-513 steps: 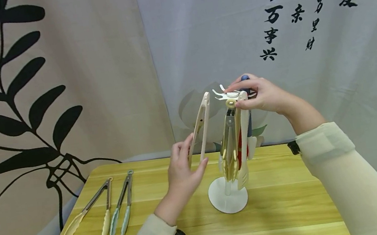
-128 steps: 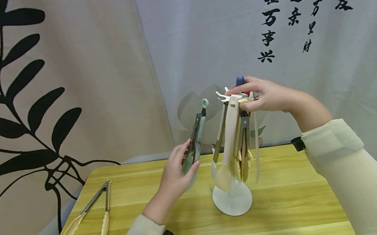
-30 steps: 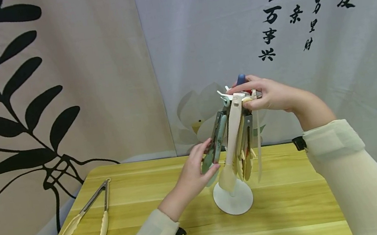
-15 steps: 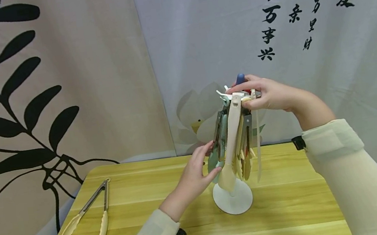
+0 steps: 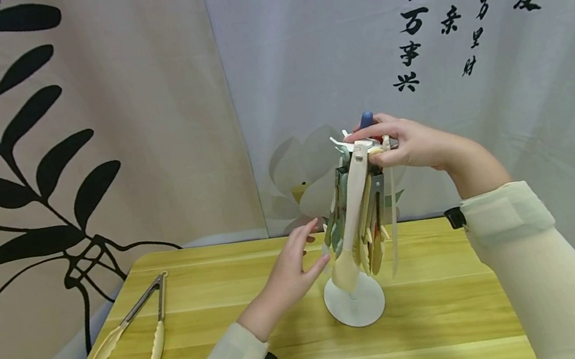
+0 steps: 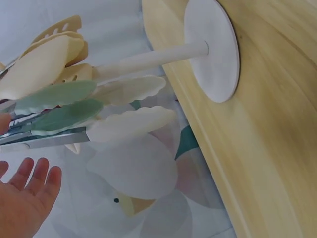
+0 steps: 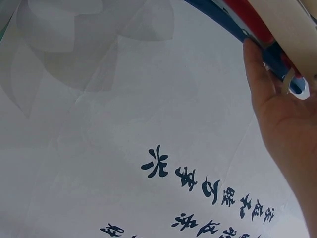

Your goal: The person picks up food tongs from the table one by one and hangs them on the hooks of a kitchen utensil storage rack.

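Observation:
A white utensil stand with hooks at its top bears several hanging utensils. Green-tipped tongs hang on its left side, beside white-tipped tongs. In front hangs a cream utensil with a broad end. My left hand is just left of the green-tipped tongs, fingers spread and holding nothing; the left wrist view shows a gap between them. My right hand holds the stand's top, thumb and fingers around the hook ring. Blue and red utensils hang close to its fingers.
Cream-tipped metal tongs lie spread on the left of the wooden table. A cloth backdrop printed with leaves and writing hangs behind the table's far edge.
The green-tipped tongs went from the table onto the stand; my left hand has let go and drawn back left. Earlier, it held beige tongs. My right hand has stayed at the stand's top.

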The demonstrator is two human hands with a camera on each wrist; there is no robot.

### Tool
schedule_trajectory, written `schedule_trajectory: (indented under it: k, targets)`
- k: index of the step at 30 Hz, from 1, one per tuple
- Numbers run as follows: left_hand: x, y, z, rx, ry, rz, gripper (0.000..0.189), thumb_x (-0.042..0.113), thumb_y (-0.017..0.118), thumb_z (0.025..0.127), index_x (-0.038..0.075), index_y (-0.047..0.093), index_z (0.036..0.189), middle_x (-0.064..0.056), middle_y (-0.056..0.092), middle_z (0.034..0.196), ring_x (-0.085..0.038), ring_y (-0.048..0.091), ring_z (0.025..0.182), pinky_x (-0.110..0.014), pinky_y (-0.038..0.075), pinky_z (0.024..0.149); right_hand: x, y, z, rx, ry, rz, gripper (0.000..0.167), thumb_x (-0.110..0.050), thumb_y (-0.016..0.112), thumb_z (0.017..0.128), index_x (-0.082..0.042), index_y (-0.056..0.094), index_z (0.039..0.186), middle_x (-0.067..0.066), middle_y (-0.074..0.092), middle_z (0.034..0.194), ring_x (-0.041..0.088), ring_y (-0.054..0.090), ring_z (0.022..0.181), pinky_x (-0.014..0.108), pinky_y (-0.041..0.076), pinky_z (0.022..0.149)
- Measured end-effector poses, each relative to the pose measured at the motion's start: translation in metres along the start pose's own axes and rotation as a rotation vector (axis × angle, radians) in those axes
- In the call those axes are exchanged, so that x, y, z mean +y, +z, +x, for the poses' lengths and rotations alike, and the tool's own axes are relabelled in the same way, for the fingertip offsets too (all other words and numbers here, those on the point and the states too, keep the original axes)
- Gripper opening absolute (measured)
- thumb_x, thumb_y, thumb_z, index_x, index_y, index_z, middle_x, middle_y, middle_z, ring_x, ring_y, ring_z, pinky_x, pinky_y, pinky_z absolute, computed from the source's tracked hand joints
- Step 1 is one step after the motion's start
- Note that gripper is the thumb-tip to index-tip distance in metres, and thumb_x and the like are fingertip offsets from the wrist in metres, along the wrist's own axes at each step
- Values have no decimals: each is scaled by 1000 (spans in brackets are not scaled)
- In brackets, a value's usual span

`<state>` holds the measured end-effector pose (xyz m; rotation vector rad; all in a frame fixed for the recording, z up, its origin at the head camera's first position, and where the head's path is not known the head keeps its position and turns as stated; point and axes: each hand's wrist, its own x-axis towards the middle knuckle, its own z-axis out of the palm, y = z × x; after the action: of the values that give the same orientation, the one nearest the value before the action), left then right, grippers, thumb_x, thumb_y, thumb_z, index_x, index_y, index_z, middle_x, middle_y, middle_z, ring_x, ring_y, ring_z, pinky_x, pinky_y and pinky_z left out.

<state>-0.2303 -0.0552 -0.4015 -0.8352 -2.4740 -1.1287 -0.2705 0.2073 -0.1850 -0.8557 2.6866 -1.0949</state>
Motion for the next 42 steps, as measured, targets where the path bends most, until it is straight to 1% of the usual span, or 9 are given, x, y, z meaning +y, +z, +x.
schedule_trajectory:
  k: [4, 9, 12, 19, 24, 27, 30, 36, 42]
  targets:
    - [-2, -2, -2, 0, -17, 5, 68, 32, 61, 92, 27, 25, 149, 0, 42, 140, -13, 48, 118, -34, 48, 95, 1, 0, 1, 2, 1, -5, 45, -14, 61, 90, -19, 55, 134, 8, 32, 140, 31, 35, 121, 52, 35, 96]
    - [-7, -3, -7, -6, -54, -15, 67, 28, 62, 92, 26, 27, 149, 2, 43, 138, -14, 48, 118, -35, 47, 97, 3, -1, 1, 4, 0, -8, 45, -14, 61, 89, -20, 55, 133, 7, 32, 140, 30, 36, 120, 51, 35, 96]
    - [-11, -4, -11, -8, -80, -17, 66, 30, 61, 92, 25, 27, 148, 3, 43, 138, -14, 47, 120, -35, 46, 98, 3, -1, 1, 2, 0, -10, 45, -15, 61, 89, -20, 55, 133, 7, 32, 140, 31, 35, 121, 51, 35, 96]
    - [-22, -9, -20, 14, -109, 37, 67, 32, 60, 92, 25, 25, 150, 1, 40, 143, -19, 46, 124, -40, 43, 102, 3, 0, 1, -1, 7, -5, 45, -15, 61, 90, -21, 55, 134, 7, 31, 141, 30, 34, 122, 52, 34, 97]
    - [-33, -16, -28, 21, -140, 85, 69, 35, 59, 93, 22, 24, 150, -2, 36, 146, -23, 40, 132, -46, 37, 106, 2, 0, 0, -9, 7, 5, 45, -14, 61, 90, -20, 55, 134, 7, 31, 140, 30, 34, 121, 50, 35, 96]
    - [-41, -23, -34, 12, -174, 105, 69, 37, 58, 93, 23, 22, 151, -3, 35, 147, -24, 36, 135, -47, 34, 109, 2, 0, 1, -14, 9, 0, 45, -14, 60, 90, -20, 54, 134, 7, 31, 140, 30, 34, 120, 49, 36, 95]
    - [-51, -31, -40, 6, -206, 124, 70, 37, 58, 93, 25, 21, 151, -5, 35, 146, -25, 35, 135, -48, 34, 109, 2, 0, 1, -15, 5, -13, 45, -15, 60, 90, -20, 54, 135, 7, 30, 141, 30, 35, 120, 49, 36, 94]
    - [-70, -52, -55, 15, -261, 167, 70, 34, 59, 93, 20, 22, 150, -10, 33, 146, -29, 34, 134, -51, 35, 106, 2, 0, 1, -10, -11, -18, 45, -16, 60, 90, -21, 54, 134, 6, 30, 143, 29, 36, 120, 48, 37, 94]
    - [-84, -72, -69, 21, -308, 189, 72, 35, 58, 93, 18, 19, 151, -16, 28, 148, -36, 31, 134, -56, 34, 105, 2, 0, 0, 6, -34, -18, 47, -16, 62, 90, -21, 52, 136, 4, 36, 138, 25, 40, 110, 42, 39, 88]
